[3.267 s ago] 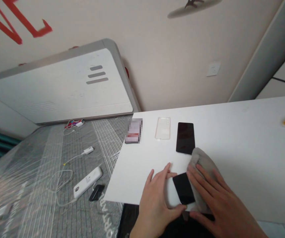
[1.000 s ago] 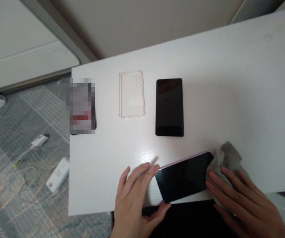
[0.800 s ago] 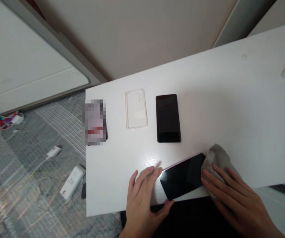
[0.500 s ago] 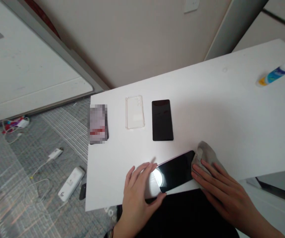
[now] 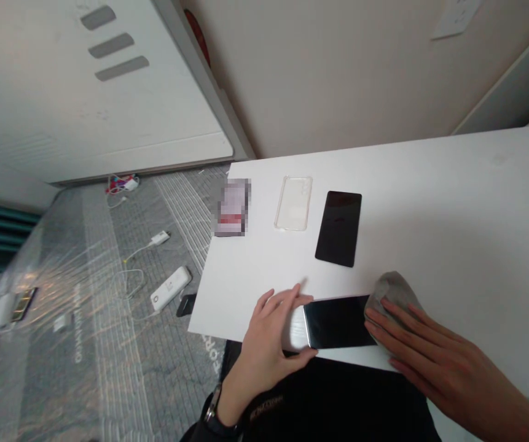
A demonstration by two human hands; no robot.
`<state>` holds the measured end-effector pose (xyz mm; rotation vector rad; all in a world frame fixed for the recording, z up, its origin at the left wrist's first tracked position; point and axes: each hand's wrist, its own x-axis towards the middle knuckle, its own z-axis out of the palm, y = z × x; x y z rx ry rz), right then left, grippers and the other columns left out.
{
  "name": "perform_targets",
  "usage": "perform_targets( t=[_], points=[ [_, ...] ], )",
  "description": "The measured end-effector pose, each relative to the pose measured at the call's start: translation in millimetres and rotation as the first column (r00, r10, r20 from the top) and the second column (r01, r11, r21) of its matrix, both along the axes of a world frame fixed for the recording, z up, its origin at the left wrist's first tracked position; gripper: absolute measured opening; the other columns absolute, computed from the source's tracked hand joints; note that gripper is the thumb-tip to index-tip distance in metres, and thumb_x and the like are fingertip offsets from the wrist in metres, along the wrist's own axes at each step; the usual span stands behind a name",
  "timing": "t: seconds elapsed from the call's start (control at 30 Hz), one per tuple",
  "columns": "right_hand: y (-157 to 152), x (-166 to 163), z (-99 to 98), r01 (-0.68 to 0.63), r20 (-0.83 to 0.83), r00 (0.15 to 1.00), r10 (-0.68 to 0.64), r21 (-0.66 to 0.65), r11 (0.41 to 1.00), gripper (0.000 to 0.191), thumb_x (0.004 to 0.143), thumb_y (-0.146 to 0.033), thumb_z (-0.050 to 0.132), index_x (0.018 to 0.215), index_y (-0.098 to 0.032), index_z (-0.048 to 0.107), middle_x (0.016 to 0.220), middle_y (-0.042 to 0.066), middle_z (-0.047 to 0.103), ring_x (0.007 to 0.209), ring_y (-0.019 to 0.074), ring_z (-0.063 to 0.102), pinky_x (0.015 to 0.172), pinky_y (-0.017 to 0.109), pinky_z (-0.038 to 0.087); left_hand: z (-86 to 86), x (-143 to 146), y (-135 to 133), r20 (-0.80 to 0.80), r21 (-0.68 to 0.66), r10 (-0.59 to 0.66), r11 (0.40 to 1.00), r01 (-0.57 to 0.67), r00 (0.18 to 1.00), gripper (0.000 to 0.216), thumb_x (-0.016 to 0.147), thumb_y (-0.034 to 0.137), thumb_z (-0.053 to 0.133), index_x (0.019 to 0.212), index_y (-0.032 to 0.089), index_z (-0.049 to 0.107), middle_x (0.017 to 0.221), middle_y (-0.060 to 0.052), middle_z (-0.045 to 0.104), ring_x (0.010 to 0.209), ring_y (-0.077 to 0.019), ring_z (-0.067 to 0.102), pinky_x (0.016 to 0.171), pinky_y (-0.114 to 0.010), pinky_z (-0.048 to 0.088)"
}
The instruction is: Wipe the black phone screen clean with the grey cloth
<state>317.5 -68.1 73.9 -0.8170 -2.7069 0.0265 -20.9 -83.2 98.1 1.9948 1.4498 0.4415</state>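
A smartphone with a black, glossy screen [image 5: 338, 322] lies at the front edge of the white table. My left hand [image 5: 271, 328] grips its left end by the edges, thumb on the near side and fingers on the far side. Under my right hand [image 5: 434, 350] is a soft grey cloth [image 5: 393, 294], pressed against the phone's right end, which it covers. My right fingers lie stretched over the cloth. Behind the phone is a black tablet-like device [image 5: 339, 228], lying flat. A clear phone case [image 5: 294, 204] rests left of that device.
A pixelated flat item [image 5: 233, 207] lies at the left edge of the white table [image 5: 467, 215]. On the grey floor are a white power bank [image 5: 171, 288], a cable adapter [image 5: 160, 238] and a small black object [image 5: 185, 305]. A wall with a socket [image 5: 456, 17] stands behind.
The view has swung left, so the table appears further right and the blue-labelled bottle is out of frame. The cloth now covers more of the phone's right end. My left hand keeps its grip.
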Motion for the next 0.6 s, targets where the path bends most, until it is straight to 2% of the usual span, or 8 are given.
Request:
perform_targets(
  t=[0.1,0.2,0.3,0.4,0.5,0.53,0.6],
  points=[
    [7.5,-31.4,4.5,-0.026,0.043,0.999,0.025,0.022,0.999,0.063,0.109,-0.042,0.051,0.165,-0.014,0.042,0.173,0.006,0.040,0.157,0.0294,0.043,0.114,0.047,0.056,-0.5,-0.3,0.6,0.011,-0.015,-0.006,1.000,0.007,1.000,0.118,0.081,0.019,0.086,0.168,0.035,0.009,0.152,-0.006,0.065,0.147,-0.0273,0.055,0.132,-0.060,0.027],
    [3.1,-80.2,7.8,-0.042,0.041,0.998,0.042,-0.009,0.999,0.069,0.106,-0.045,0.054,0.165,-0.011,0.041,0.173,0.009,0.038,0.154,0.0306,0.046,0.109,0.048,0.059,-2.6,-0.7,0.6,0.015,-0.005,-0.020,1.000,0.020,1.000,0.117,0.082,0.025,0.088,0.169,0.033,0.010,0.155,-0.009,0.063,0.147,-0.0293,0.055,0.131,-0.061,0.029],
    [-6.4,-111.2,4.8,-0.004,0.026,1.000,0.006,-0.046,0.999,0.073,0.106,-0.051,0.054,0.162,-0.006,0.044,0.173,0.013,0.039,0.157,0.0321,0.041,0.113,0.050,0.054,-5.8,0.1,-0.6,0.010,0.024,-0.009,1.000,0.009,1.000,0.116,0.081,0.028,0.089,0.168,0.031,0.014,0.158,-0.012,0.058,0.146,-0.0309,0.056,0.130,-0.061,0.032],
    [-10.6,-104.5,-1.4,0.055,0.043,0.998,-0.053,-0.053,0.997,0.072,0.109,-0.053,0.049,0.164,-0.008,0.041,0.174,0.010,0.037,0.161,0.0311,0.034,0.124,0.052,0.038,-9.0,2.4,-2.7,0.010,0.042,0.002,0.999,-0.003,1.000,0.115,0.080,0.027,0.089,0.168,0.029,0.014,0.155,-0.011,0.060,0.145,-0.0306,0.057,0.131,-0.060,0.032],
    [-12.4,-89.4,-3.7,0.236,0.070,0.970,-0.233,-0.040,0.971,0.067,0.111,-0.048,0.045,0.165,-0.009,0.039,0.175,0.012,0.034,0.163,0.0314,0.029,0.132,0.054,0.018,-11.7,4.2,-4.4,0.023,0.068,0.018,0.997,-0.019,1.000,0.111,0.079,0.027,0.089,0.165,0.028,0.018,0.147,-0.009,0.066,0.142,-0.0296,0.059,0.132,-0.059,0.032],
    [-14.0,-89.8,-3.6,0.291,0.071,0.955,-0.288,-0.034,0.956,0.068,0.111,-0.049,0.045,0.165,-0.007,0.039,0.176,0.014,0.033,0.164,0.0326,0.027,0.132,0.053,0.016,-12.7,4.4,-4.7,0.025,0.075,0.021,0.997,-0.022,0.999,0.109,0.079,0.026,0.089,0.164,0.028,0.020,0.146,-0.008,0.066,0.142,-0.0292,0.060,0.132,-0.059,0.032],
    [-18.8,-99.3,-3.7,0.301,0.064,0.952,-0.299,-0.033,0.953,0.075,0.109,-0.058,0.047,0.165,-0.007,0.039,0.176,0.016,0.032,0.165,0.0343,0.024,0.133,0.052,0.015,-15.2,4.2,-5.2,0.025,0.082,0.016,0.996,-0.018,1.000,0.109,0.078,0.025,0.089,0.163,0.028,0.022,0.148,-0.008,0.066,0.141,-0.0289,0.060,0.131,-0.058,0.033]
  ],
)
